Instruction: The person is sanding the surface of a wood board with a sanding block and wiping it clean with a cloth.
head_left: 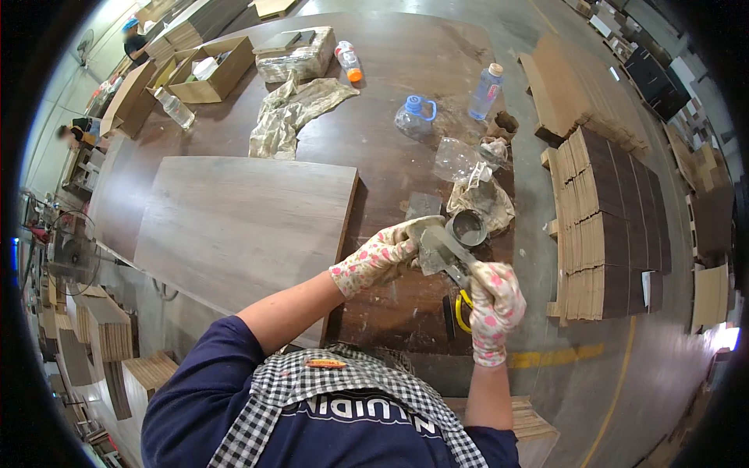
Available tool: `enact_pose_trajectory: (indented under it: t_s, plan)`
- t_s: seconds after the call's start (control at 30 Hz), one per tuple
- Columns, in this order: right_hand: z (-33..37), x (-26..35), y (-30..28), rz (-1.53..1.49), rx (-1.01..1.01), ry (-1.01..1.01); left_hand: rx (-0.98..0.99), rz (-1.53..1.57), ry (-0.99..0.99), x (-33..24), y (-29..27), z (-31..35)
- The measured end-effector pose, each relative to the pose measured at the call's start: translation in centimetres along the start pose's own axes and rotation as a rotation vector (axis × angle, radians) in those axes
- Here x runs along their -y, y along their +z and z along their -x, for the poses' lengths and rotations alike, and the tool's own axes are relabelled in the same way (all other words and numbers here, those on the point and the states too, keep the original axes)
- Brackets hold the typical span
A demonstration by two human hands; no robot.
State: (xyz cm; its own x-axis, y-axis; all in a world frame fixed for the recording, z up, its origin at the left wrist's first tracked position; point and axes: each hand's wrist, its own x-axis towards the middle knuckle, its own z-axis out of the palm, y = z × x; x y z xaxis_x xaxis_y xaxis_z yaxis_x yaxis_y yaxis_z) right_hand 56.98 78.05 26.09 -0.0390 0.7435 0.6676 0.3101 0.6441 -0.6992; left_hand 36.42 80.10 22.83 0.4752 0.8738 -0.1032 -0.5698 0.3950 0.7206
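Note:
Both hands wear white work gloves with a pink floral print. In my right hand (497, 300) is the handle end of a grey-smeared putty knife (452, 248), reaching up and left. My left hand (386, 253) is closed at the edge of a flat grey-coated piece (431, 253), whose exact kind I cannot make out; the knife lies across or against it. Just beyond the knife stands a small round tub (468, 228) with dark grey paste on its walls. A yellow-and-black tool (463, 312) lies beside my right wrist.
Left of my hands lies a wood-grain panel (250, 210) on the brown table (390, 93). Farther off are a crumpled cloth (292, 113), a blue-capped jug (415, 117), a clear bottle (487, 92) and an open carton (211, 74). Stacked boards (608, 226) stand right of the table.

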Motion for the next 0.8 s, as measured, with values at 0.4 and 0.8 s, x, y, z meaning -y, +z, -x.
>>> enact_pose_trajectory:
  t_s: [0.4,0.8]
  plan:
    - [0.9,-1.9,0.3,-0.064,0.099,0.081,0.023,0.067,-0.037,0.0,-0.1,0.3]
    - [2.2,-2.8,-1.3,-0.336,0.125,0.242,-0.004,0.028,-0.046,-0.4,-1.1,0.5]
